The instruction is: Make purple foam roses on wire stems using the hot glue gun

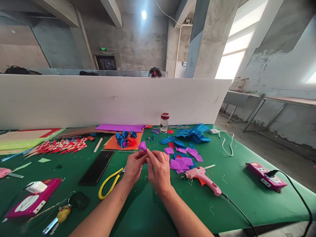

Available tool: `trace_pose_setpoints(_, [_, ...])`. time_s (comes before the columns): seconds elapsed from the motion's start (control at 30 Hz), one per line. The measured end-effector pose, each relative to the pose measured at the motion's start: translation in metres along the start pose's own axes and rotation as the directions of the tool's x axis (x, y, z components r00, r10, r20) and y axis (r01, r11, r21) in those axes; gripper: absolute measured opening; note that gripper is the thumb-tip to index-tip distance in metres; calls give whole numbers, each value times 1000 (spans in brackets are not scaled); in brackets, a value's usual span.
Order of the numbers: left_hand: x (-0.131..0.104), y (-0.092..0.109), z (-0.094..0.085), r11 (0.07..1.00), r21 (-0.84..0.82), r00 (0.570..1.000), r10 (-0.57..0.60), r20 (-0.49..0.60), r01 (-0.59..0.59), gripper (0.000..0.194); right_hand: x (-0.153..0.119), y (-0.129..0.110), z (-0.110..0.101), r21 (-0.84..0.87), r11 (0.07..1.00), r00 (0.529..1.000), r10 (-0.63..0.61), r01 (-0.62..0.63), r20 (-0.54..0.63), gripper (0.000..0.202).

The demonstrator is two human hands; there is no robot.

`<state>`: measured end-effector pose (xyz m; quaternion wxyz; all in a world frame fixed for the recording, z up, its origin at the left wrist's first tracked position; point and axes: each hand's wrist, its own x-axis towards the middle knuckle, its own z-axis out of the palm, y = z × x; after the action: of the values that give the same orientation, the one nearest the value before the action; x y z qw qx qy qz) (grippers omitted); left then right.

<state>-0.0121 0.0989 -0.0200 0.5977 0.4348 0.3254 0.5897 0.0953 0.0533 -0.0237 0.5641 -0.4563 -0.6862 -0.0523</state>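
Observation:
Both of my hands meet above the green table. My left hand (pixel 134 165) pinches the base of a small purple paper flower (pixel 142 145), which stands up from the fingertips. Close against it, my right hand (pixel 159 169) has its thumb and fingers pressed together at the same base; a thin wire seems to run there, though fingers hide most of it. Purple paper pieces (pixel 181 163) lie just right of my right hand, with a pink glue gun (pixel 203 179) nearer me. Yellow-handled scissors (pixel 108 184) rest beside my left wrist.
A black phone (pixel 96 168) lies left of the scissors. Blue and red paper flowers (pixel 125 139) sit on orange paper. A red-capped jar (pixel 164 123) stands by the white partition (pixel 123 102). Blue crepe paper (pixel 195 133), keys (pixel 61 215) and power strips (pixel 265 176) are around the table.

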Motion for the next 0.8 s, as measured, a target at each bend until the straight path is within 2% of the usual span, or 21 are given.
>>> trace_pose_setpoints(0.1, [-1,1,1,999,31,1000,9,16,-10,19,0,3,-1,108,993,999,53,-54,8,36])
trace_pose_setpoints(0.23, [0,2,1,999,21,999,-33,-9,33,21,3,12,-2,305,936,979,199,-177,-42,40])
trace_pose_setpoints(0.3, [0,2,1,999,15,999,-51,-10,51,22,4,16,-2,357,908,967,250,-220,-41,39])
trace_pose_setpoints(0.4, [1,2,1,998,-7,998,-59,0,59,22,2,17,0,381,894,966,257,-235,-5,35])
trace_pose_setpoints(0.63, [3,0,0,999,-21,999,-42,16,42,22,-3,10,0,287,946,988,151,-154,35,33])
trace_pose_setpoints(0.8, [2,0,-1,999,-8,999,-45,11,45,23,0,7,-3,26,999,999,22,-24,46,35])
